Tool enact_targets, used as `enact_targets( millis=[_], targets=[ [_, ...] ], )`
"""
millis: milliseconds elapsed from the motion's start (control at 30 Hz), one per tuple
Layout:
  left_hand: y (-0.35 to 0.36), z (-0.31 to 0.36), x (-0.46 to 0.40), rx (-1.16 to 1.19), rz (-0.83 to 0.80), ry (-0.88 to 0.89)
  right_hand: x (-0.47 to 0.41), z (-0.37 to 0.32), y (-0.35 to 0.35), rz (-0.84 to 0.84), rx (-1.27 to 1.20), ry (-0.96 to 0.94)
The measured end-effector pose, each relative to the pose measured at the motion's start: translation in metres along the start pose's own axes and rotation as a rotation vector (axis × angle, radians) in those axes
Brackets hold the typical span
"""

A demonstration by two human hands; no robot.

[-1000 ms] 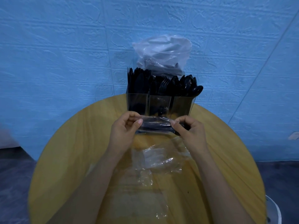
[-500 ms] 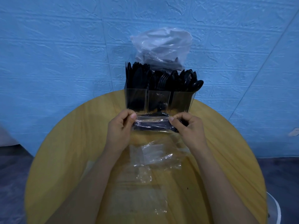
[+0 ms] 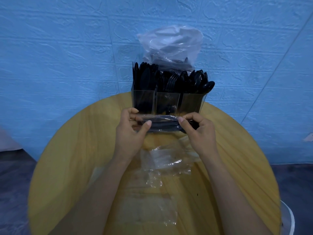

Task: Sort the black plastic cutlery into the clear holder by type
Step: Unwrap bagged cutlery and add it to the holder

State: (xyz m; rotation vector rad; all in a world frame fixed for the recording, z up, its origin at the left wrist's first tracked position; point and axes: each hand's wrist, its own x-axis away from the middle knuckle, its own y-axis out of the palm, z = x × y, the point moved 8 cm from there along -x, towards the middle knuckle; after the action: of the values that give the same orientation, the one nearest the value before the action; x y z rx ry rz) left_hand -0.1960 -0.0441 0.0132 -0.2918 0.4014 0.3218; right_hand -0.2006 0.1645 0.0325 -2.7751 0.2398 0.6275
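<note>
1. The left hand [image 3: 131,133] grip pinches one end of the clear-wrapped black plastic cutlery packet [image 3: 162,123]; hold it firm.
2. The right hand [image 3: 198,131] grip pinches the other end; tear there.
3. The clear three-compartment holder [image 3: 167,103] stands just beyond both grips on the round wooden worktop [image 3: 76,150]; judging by the tops, drop each piece with its own kind.

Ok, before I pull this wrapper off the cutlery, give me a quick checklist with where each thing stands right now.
1. Left hand pinches the wrapped cutlery pack at its end: ok.
2. Right hand pinches the other end: ok.
3. Wrapper opened: cannot tell.
4. Clear holder upright, just behind the pack: ok.
5. Spare room in its compartments: cannot tell, all look packed.
6. Table in front free of loose empty wrappers: not ok.
</note>
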Motion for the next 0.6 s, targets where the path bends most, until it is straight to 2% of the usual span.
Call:
enact_targets(
  millis=[133,233,333,400,433,500,600],
  targets=[
    [-0.009,0.004,-0.003,-0.008,0.065,0.044,-0.002,0.004,-0.007,0.034,-0.041,0.026],
    [-0.016,-0.004,-0.005,0.049,0.11,0.007,-0.004,0.006,-0.013,0.064,-0.056,0.039],
    [-0.031,-0.003,-0.004,-0.065,0.262,0.049,-0.004,0.009,-0.014,0.071,-0.066,0.058],
    [-0.038,0.013,0.001,-0.153,0.351,0.168,-0.005,0.012,-0.018,0.101,-0.081,0.068],
    [-0.035,0.023,0.004,-0.203,0.336,0.25,-0.005,0.012,-0.019,0.113,-0.083,0.07],
    [-0.018,0.036,0.009,-0.275,0.204,0.361,-0.004,0.011,-0.018,0.112,-0.067,0.072],
    [0.0,0.025,0.008,-0.27,0.033,0.272,-0.002,0.011,-0.014,0.084,-0.063,0.084]
  ],
)
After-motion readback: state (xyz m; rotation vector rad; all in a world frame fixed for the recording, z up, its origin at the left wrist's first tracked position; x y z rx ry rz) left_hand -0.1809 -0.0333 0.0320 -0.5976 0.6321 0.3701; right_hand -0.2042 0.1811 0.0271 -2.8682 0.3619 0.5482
